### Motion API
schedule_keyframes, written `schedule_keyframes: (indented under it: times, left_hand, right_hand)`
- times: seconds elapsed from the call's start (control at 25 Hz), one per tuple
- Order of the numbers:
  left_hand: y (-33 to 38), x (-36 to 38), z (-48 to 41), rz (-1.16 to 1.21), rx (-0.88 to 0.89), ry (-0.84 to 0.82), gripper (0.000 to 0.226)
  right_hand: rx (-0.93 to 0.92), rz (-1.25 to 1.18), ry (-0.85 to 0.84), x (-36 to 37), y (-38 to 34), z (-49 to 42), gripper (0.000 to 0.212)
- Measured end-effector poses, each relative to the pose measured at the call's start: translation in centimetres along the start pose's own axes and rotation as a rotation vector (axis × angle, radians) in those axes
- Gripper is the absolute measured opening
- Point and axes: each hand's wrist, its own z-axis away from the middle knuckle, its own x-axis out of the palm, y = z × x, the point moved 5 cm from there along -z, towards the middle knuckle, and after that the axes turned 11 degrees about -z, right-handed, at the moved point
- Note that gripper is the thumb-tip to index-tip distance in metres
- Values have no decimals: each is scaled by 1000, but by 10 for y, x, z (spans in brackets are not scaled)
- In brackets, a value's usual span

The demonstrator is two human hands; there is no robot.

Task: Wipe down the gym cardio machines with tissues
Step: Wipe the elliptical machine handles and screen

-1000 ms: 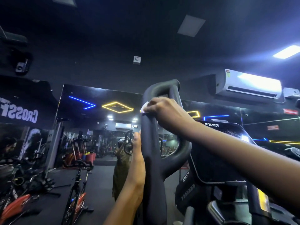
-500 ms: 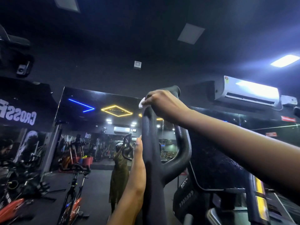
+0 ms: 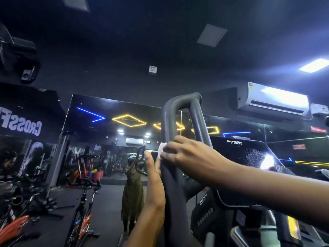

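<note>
Right hand (image 3: 179,155) pinches a tissue (image 3: 162,150) against the handlebar (image 3: 166,122) just above the straight-fingered left hand (image 3: 154,177) steadying it, mid-wipe; wiping lower probably needs that hand shifted.

Wall banner (image 3: 23,126), left edge: "CROSSF", white capitals, mirrored, cut off by the frame.
Machine console (image 3: 234,142), top edge: "VIVA"; the smaller line beneath is too small to read.
</note>
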Motion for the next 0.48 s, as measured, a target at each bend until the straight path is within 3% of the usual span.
schedule_keyframes:
  times: [0.08,0.16,0.28,0.32,0.4,0.48]
  left_hand:
    - [1,3,2,33,-6,5,69]
    - [-1,1,3,-10,-21,23,72]
    - [-4,-3,2,-74,-56,22,93]
    - [-5,-3,2,-90,-61,17,96]
    - [-4,-2,2,-106,-41,-8,90]
    - [-2,0,2,-117,-30,-21,84]
  right_hand:
    - [-30,-119,-22,3,-6,16,27]
    - [48,-237,104,-3,15,17,32]
    - [499,-421,466,-20,83,1,32]
    - [651,-488,510,-17,100,-4,30]
    - [780,-576,521,1,111,-12,33]
    - [796,-611,537,13,106,-11,36]
